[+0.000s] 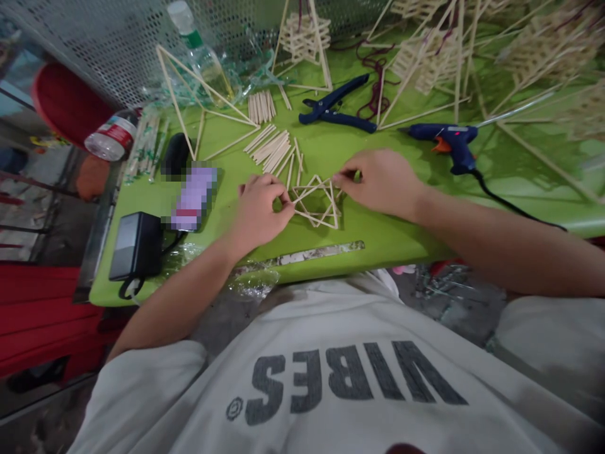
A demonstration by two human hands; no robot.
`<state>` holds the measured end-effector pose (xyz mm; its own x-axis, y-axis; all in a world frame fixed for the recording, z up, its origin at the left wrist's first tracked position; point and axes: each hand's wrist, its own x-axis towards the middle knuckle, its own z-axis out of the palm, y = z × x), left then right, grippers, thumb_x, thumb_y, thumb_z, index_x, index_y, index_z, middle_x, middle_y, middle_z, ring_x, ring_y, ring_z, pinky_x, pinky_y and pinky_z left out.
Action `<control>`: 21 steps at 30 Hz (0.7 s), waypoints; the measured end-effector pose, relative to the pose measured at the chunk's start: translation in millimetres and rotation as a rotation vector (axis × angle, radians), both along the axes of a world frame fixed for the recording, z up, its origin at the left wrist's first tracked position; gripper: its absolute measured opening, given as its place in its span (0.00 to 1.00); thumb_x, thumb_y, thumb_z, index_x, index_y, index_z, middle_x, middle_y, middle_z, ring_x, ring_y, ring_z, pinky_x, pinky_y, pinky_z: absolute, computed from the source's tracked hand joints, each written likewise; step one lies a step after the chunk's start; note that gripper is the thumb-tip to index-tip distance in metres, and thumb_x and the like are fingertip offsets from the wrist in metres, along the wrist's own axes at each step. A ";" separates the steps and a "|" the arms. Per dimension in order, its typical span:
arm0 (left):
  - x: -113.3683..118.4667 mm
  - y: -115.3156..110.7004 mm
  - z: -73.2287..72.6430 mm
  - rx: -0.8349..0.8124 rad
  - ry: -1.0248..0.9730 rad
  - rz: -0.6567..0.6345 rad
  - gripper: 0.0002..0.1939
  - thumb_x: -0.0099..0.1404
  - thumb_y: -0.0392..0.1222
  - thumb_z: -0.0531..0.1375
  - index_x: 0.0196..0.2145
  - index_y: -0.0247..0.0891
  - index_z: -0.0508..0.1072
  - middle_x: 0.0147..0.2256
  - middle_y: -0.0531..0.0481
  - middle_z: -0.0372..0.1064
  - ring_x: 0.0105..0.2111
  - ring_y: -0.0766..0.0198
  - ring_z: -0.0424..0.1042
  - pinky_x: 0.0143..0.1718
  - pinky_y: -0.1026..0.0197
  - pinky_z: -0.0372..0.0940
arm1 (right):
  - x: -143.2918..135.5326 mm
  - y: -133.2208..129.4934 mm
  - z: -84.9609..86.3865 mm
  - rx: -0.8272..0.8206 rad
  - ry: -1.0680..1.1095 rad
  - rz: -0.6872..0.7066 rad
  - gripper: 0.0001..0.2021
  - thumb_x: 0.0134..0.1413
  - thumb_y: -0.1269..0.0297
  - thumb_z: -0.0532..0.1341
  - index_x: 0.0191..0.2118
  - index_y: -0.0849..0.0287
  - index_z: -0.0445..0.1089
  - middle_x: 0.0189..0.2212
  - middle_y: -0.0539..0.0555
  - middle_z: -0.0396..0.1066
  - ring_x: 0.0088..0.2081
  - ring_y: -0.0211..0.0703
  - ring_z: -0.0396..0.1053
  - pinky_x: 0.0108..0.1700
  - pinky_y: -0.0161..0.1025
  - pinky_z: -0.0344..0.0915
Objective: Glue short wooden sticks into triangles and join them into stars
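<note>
A small star-shaped frame of thin wooden sticks (336, 211) rests on the green table (397, 243). My left hand (265, 211) pinches its left corner between thumb and finger. At the upper right of the frame, my right hand (378, 180) has thumb and index finger pressed together near a corner; whether they grip a stick is too small to tell. Just beyond the frame lies a loose pile of cut sticks (271, 148), with a second bunch (261, 107) behind it.
Dark blue cutters (335, 107) lie behind; a blue glue gun (451, 139) with its cord is at right. Larger stick structures (430, 60) fill the back. A phone (193, 195), black adapter (136, 246) and bottle (111, 135) stand left. A metal strip (321, 252) lies near the front edge.
</note>
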<state>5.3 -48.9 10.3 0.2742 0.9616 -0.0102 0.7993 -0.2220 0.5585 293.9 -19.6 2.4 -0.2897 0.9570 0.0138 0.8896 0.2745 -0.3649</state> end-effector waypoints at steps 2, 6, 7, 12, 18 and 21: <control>1.8 -1.1 2.0 0.018 0.060 0.023 0.13 0.75 0.39 0.68 0.31 0.42 0.73 0.51 0.41 0.79 0.62 0.40 0.75 0.76 0.27 0.63 | 3.0 0.5 -1.0 0.028 0.034 -0.028 0.19 0.79 0.49 0.62 0.44 0.54 0.88 0.46 0.63 0.90 0.41 0.62 0.81 0.41 0.53 0.66; 2.7 -3.4 1.7 0.052 0.159 -0.004 0.12 0.78 0.40 0.66 0.33 0.41 0.75 0.53 0.42 0.81 0.63 0.43 0.76 0.76 0.30 0.66 | 5.0 0.6 -3.8 0.040 0.080 0.035 0.15 0.76 0.51 0.66 0.44 0.53 0.88 0.47 0.61 0.91 0.43 0.61 0.82 0.42 0.53 0.66; 2.2 -3.6 0.5 0.064 0.170 -0.017 0.12 0.78 0.41 0.66 0.34 0.41 0.76 0.54 0.42 0.81 0.64 0.42 0.76 0.75 0.30 0.67 | 4.6 0.2 -4.5 0.040 0.073 0.059 0.15 0.76 0.51 0.67 0.44 0.53 0.88 0.47 0.61 0.91 0.43 0.61 0.82 0.42 0.53 0.66; -3.1 -2.2 -6.2 0.129 0.187 -0.065 0.13 0.79 0.43 0.66 0.33 0.41 0.79 0.54 0.41 0.84 0.63 0.40 0.77 0.72 0.28 0.68 | 2.0 0.0 -9.5 0.056 0.056 0.152 0.15 0.77 0.54 0.65 0.44 0.54 0.88 0.48 0.61 0.90 0.45 0.61 0.82 0.44 0.54 0.68; -7.7 -1.6 -1.9 0.125 0.204 -0.181 0.15 0.80 0.45 0.64 0.34 0.41 0.84 0.53 0.41 0.85 0.61 0.42 0.78 0.73 0.30 0.68 | 5.2 4.7 -15.1 0.065 0.086 0.253 0.13 0.77 0.59 0.65 0.44 0.55 0.87 0.47 0.61 0.89 0.45 0.60 0.82 0.49 0.55 0.72; -11.0 0.0 1.9 0.093 0.139 -0.254 0.16 0.79 0.45 0.63 0.31 0.41 0.81 0.46 0.43 0.84 0.52 0.48 0.80 0.68 0.34 0.71 | 5.2 3.3 -14.8 0.043 0.097 0.324 0.13 0.77 0.59 0.64 0.45 0.56 0.88 0.44 0.60 0.88 0.43 0.56 0.81 0.48 0.53 0.71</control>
<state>-5.7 -48.9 12.2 0.5086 0.8607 0.0209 0.7786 -0.4702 0.4155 299.1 -16.4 -12.4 -0.5744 0.8131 0.0945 0.7149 0.5545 -0.4259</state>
